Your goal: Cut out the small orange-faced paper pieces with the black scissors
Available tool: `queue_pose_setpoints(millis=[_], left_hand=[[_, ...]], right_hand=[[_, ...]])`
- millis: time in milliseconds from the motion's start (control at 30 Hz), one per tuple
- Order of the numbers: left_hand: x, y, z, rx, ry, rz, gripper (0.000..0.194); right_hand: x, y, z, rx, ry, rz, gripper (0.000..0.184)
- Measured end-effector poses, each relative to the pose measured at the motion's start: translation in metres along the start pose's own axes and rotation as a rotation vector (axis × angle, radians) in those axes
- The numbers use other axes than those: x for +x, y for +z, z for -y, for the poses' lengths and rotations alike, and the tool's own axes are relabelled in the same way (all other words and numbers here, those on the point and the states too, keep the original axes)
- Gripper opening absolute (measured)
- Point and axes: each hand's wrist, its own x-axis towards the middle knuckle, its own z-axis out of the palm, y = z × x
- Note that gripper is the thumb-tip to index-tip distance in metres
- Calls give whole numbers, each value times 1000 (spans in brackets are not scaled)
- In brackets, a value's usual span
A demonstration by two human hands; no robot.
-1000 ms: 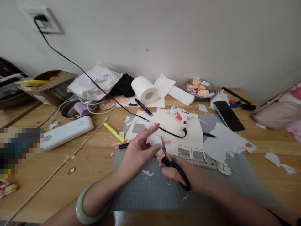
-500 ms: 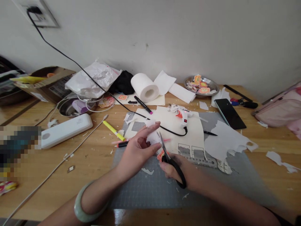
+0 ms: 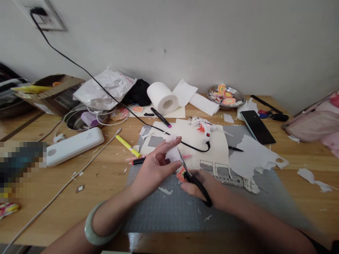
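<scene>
My left hand pinches a small piece of white paper with an orange printed picture over the grey cutting mat. A green bangle sits on that wrist. My right hand grips black-handled scissors, whose blades point up and away into the paper's edge beside my left fingers. Small white paper scraps lie on the mat under my hands.
Cream sheets, a glue gun with its black cord, a ruler, markers, a paper roll, a steel dish of cut-outs, a phone, a white power bank, a cardboard box and a pink bag crowd the wooden table.
The scissors and my right hand have shifted slightly up and left along the paper. My left hand has kept its pinch and barely moved.
</scene>
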Motion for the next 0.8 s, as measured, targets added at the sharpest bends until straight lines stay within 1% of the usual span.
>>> queue_pose_setpoints(millis=[100, 200, 267, 367, 467, 533, 600, 667, 800], left_hand=[[0, -1, 0, -16, 9, -6, 51], [0, -2, 2, -12, 28, -15, 51], [1, -3, 3, -2, 40, -17, 51], [2, -4, 4, 9, 44, -21, 51], [2, -4, 4, 17, 49, -27, 52], [2, -3, 4, 27, 54, -30, 52], [2, -3, 3, 31, 51, -27, 52], [1, -2, 2, 17, 34, -12, 52], [0, -1, 0, -3, -9, 24, 53]], right_hand=[[2, 5, -6, 48, 15, -19, 24], [3, 10, -12, 84, 56, -82, 28], [3, 12, -14, 110, 81, -96, 30], [3, 13, -16, 205, 122, -46, 31], [4, 10, -15, 299, 132, 34, 25], [3, 8, -12, 274, 124, 72, 24], [2, 5, -8, 193, 115, 86, 26], [0, 4, -3, 121, 108, 81, 26], [-2, 2, 3, 48, 98, 54, 22]])
